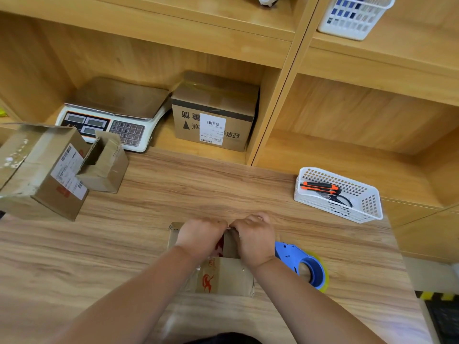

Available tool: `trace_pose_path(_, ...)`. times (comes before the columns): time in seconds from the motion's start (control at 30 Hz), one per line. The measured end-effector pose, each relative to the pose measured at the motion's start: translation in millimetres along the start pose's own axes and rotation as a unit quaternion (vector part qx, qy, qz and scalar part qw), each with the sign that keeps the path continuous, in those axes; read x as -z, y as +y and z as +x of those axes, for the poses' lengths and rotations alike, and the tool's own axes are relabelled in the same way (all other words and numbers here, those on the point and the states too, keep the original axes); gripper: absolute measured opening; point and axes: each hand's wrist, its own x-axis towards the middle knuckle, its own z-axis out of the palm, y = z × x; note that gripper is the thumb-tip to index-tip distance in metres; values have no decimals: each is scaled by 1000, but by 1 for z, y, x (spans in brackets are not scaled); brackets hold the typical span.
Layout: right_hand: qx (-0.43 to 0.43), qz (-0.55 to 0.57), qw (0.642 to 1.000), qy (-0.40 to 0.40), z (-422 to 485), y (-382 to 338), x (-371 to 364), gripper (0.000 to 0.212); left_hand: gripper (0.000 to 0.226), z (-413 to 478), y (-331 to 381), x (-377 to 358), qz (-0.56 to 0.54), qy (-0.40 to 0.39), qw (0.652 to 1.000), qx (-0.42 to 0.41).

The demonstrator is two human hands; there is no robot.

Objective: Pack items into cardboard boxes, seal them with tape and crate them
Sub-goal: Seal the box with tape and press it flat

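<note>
A small cardboard box [224, 276] with red print sits on the wooden table [173, 194] right in front of me. My left hand [200, 235] and my right hand [255, 238] lie side by side on its far top flaps, fingers curled over the far edge. Both hands hide most of the box's top. A blue tape dispenser [301, 264] with a roll of clear tape lies on the table just right of the box, beside my right wrist.
Two open cardboard boxes [47, 170] stand at the left. In the shelf behind are a weighing scale [111, 110] and a taped labelled box [214, 112]. A white basket [339, 194] at right holds an orange utility knife and scissors.
</note>
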Motion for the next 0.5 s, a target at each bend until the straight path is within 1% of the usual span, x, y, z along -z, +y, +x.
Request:
trace_pose_path(0.03,1,2,1000,3,0,1,1,12,30,0,1,0,-7,-1,1000,14)
trace_pose_path(0.07,1,5,1000,8,0,2,2,13,26,0,1,-2,1,-4,1000,29)
trace_pose_path(0.1,2,7,1000,11,0,3,2,16,25,0,1,-4,-3,-24,999,31)
trace_pose_path(0.13,2,7,1000,13,-2,4,3,18,25,0,0,-7,-7,-20,999,30)
trace_pose_path(0.2,9,-1,1000,14,-5,8,4,16,26,-4,2,-5,-10,20,999,23)
trace_pose_path(0.3,19,-12,1000,-2,-8,14,2,17,26,-6,3,-3,-19,23,999,12)
trace_pose_path(0.37,18,-1,1000,-1,-8,15,0,19,33,-5,3,-5,-24,49,998,-10)
trace_pose_path(0.4,18,3,1000,1,-7,14,0,18,41,-7,5,0,-32,24,999,-12)
trace_pose_path(0.43,18,3,1000,4,-7,13,1,16,47,-7,5,-2,-34,18,999,-5)
trace_pose_path(0.5,21,1,1000,4,-9,13,1,15,50,-5,3,-14,-36,49,998,-3)
